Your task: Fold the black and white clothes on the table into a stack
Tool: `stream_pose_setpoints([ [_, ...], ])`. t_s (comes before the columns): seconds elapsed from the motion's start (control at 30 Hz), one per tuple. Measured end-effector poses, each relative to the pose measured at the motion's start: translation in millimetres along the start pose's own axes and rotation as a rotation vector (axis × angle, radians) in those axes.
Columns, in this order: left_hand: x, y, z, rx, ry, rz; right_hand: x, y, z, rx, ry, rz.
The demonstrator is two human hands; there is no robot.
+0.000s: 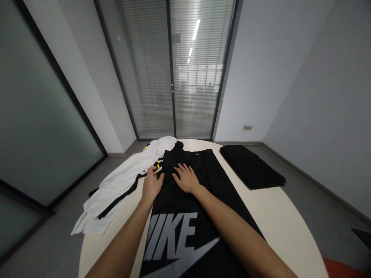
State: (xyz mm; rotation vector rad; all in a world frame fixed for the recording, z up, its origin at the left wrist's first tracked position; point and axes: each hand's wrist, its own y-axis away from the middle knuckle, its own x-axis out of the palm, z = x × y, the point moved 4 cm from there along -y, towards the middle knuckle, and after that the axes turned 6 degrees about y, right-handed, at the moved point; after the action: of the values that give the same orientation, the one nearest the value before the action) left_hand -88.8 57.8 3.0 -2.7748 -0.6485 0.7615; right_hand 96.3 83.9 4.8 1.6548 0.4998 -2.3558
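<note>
Black pants [185,200] with a large grey NIKE print lie lengthwise on the table, their waistband toward the far end. My right hand [187,178] rests flat on the upper part of the pants, fingers spread. At their left edge is my left hand [152,184], its thumb and fingers apart and slightly bent, touching the fabric's border. Just left of it, a heap of white clothing [124,177] with black and yellow trim reaches over the table's edge.
A folded black garment [251,166] lies on the right side of the pale, rounded table [278,220]. Beyond the far edge stands a glass partition with blinds [199,96]. Something red [342,268] shows at the lower right.
</note>
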Motion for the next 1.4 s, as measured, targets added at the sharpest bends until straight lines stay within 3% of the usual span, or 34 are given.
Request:
stream_pose_setpoints([
  [0.13,8.1,7,-13,0.005,0.278,0.024,-15,-11,2,0.057,-0.079,-0.084],
  [0.27,15.1,17,-29,0.007,0.435,0.074,-34,-26,8,0.116,-0.305,-0.188],
  [0.37,16.7,26,-39,0.003,0.485,0.091,-38,-38,11,0.194,-0.440,-0.155],
  [0.6,22.3,42,-51,0.006,0.547,0.237,-30,-53,1,0.367,-0.504,0.015],
  [0.67,21.5,46,-55,-0.010,0.501,0.283,-31,-54,-5,0.375,-0.538,0.019],
  [0.77,14.8,54,-63,0.000,0.197,0.321,-35,-53,-12,0.393,-0.619,0.025],
  [0.87,8.4,65,-73,0.083,-0.143,0.381,-38,-48,-18,0.422,-0.704,0.004],
  [0.93,7.5,74,-81,0.153,-0.203,0.422,-37,-43,-22,0.447,-0.752,-0.020],
  [1.1,14.3,86,-93,0.175,-0.044,0.479,-28,-30,-36,0.501,-0.832,-0.052],
  [1.4,37.0,96,-89,0.093,0.346,0.528,-29,-19,-51,0.523,-1.005,-0.042],
])
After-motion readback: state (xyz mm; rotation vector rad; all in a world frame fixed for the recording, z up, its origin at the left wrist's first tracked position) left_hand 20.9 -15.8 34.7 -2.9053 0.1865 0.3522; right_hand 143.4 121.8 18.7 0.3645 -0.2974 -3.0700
